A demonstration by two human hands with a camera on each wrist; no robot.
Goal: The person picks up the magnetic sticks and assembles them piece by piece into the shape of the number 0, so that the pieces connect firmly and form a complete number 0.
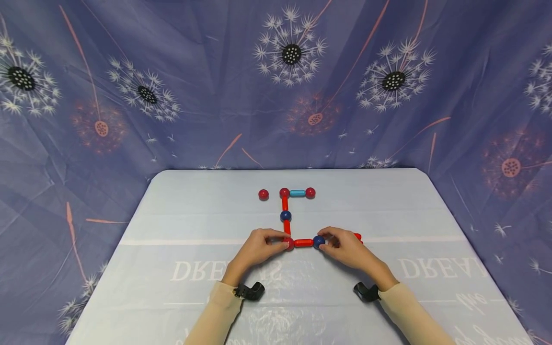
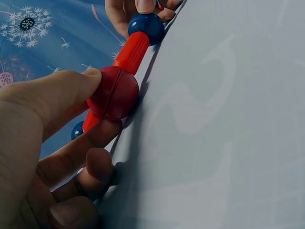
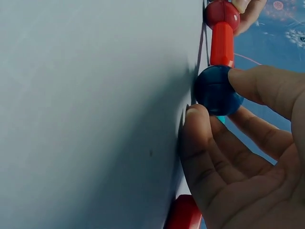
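Observation:
My left hand [image 1: 260,247] pinches a red ball [image 2: 114,93] at the near left corner of a joined shape of balls and rods. A red rod [image 1: 304,243] runs from that ball to a blue ball [image 3: 218,90], which my right hand [image 1: 346,246] holds between thumb and fingers. From the corner, another red rod [image 1: 287,227] leads away to a second blue ball [image 1: 286,216]. Beyond it come a further red rod [image 1: 285,203], a red ball [image 1: 284,192], a light blue rod [image 1: 297,193] and an end red ball [image 1: 310,193].
A loose red ball [image 1: 263,194] lies left of the shape's far end. Partly hidden behind my right hand is a red piece [image 3: 185,213] on the table. The white table [image 1: 194,206] has printed lettering, and a dandelion-patterned cloth [image 1: 224,96] hangs behind it.

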